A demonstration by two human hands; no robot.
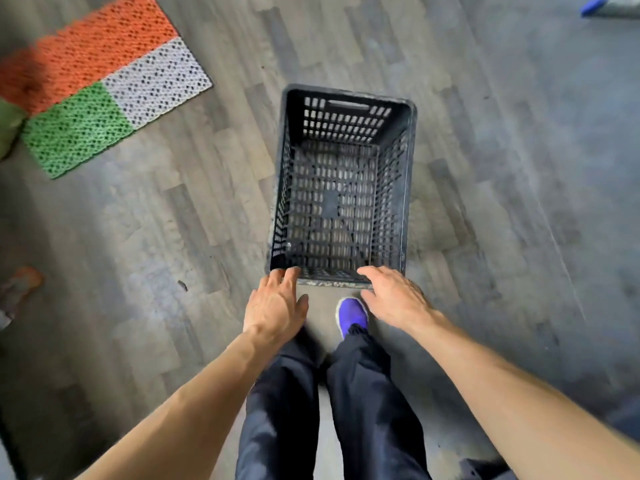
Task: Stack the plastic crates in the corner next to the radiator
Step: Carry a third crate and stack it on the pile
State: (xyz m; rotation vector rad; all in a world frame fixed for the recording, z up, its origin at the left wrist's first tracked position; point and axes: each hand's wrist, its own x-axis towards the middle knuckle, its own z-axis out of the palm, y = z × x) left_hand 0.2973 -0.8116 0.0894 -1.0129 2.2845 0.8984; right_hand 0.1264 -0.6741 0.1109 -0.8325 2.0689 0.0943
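The dark grey perforated plastic crate [341, 188] stands upright on the grey wood-plank floor [502, 168], directly ahead of the person, open top up. In the head view, a perforated plastic mat of orange, white and green tiles [100, 81] lies on the floor well apart to the crate's left, and a blurred blue object [594, 5] shows at the top right corner; nothing lies between the crate and either of these. The crate's long axis runs straight away from the person, with a slotted handle hole in the far short wall. Its slotted bottom shows through, and nothing is inside. The left hand [275, 303] and right hand [394, 297] are spread open, holding nothing, fingertips at the crate's near rim. A purple shoe [351, 315] rests just behind that rim, above dark trousers [332, 410].
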